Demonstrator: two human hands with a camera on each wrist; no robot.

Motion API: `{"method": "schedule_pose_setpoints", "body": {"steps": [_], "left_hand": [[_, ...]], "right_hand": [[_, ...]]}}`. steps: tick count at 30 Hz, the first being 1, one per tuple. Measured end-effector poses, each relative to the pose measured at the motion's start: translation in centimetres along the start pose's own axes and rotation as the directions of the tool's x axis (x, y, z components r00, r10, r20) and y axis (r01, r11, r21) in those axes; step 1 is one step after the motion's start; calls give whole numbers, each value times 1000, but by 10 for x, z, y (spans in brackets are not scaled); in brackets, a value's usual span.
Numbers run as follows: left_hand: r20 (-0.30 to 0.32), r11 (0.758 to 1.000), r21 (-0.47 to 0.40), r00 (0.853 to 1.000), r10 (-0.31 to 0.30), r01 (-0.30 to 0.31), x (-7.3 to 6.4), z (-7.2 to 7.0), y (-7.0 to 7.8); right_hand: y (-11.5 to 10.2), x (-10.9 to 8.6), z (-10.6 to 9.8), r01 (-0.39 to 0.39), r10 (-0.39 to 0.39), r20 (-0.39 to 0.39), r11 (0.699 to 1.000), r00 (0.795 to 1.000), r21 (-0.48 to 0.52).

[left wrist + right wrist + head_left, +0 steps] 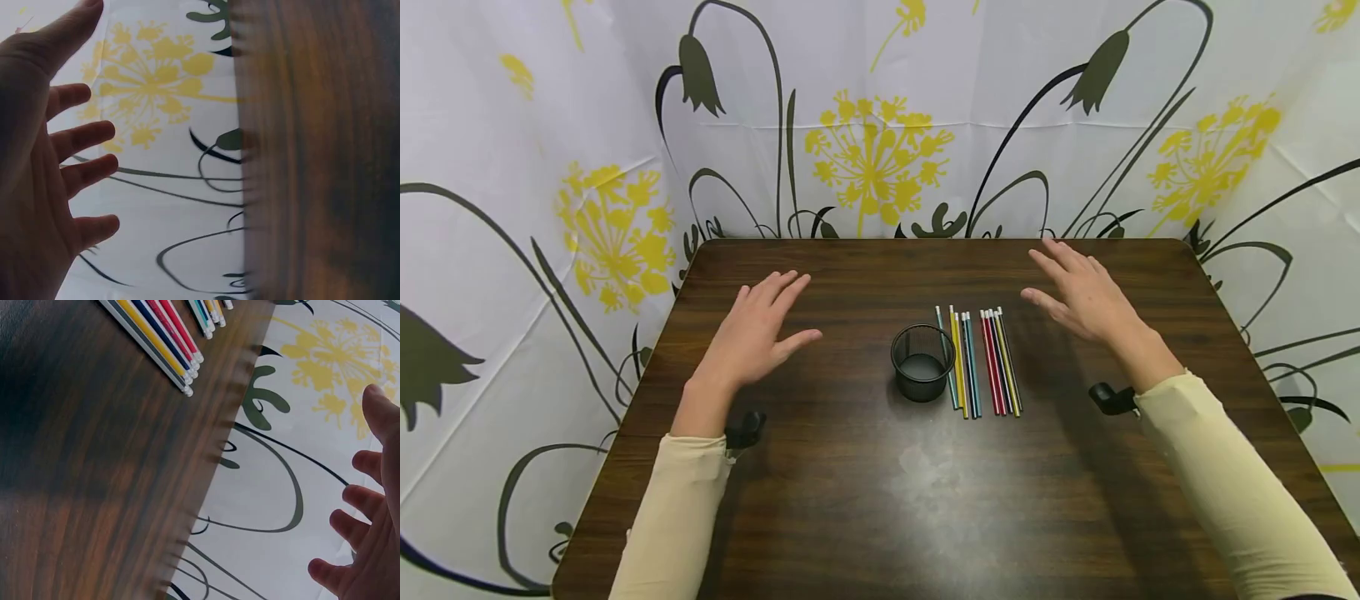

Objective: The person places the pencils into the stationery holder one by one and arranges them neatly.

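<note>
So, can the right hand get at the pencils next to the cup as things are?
Probably yes: the right hand is open above the table, the pencils lie just beside it, and nothing stands between them.

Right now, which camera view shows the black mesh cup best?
The head view shows it best: the black mesh cup stands whole and upright on the table, just left of the pencils. The left wrist view shows only the left hand, table and curtain. The right wrist view shows pencil ends, no cup.
</note>
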State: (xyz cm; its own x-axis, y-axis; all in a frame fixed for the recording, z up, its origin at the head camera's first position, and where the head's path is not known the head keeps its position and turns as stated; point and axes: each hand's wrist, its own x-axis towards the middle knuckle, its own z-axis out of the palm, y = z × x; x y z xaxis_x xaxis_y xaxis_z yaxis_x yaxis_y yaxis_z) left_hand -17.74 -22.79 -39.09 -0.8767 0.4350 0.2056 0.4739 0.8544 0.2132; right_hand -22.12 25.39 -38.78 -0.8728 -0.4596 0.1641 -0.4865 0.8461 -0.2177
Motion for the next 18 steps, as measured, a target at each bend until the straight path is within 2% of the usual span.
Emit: {"method": "schedule_pose_setpoints", "body": {"steps": [5, 9, 13, 18], "left_hand": [[-9, 992, -123, 999, 39, -40, 0, 14, 2], [11, 963, -266, 999, 41, -37, 0, 29, 9], [35, 910, -414, 998, 48, -30, 2, 47, 20], [35, 817, -572, 993, 109, -70, 6, 70, 36]], "right_hand": [[-4, -3, 7, -22, 23, -13, 999, 1000, 35], [-10, -6, 15, -82, 80, 24, 994, 996, 69], [-13, -8, 27, -152, 145, 79, 983, 986, 100], [-16, -10, 49, -235, 215, 130, 957, 968, 168]]}}
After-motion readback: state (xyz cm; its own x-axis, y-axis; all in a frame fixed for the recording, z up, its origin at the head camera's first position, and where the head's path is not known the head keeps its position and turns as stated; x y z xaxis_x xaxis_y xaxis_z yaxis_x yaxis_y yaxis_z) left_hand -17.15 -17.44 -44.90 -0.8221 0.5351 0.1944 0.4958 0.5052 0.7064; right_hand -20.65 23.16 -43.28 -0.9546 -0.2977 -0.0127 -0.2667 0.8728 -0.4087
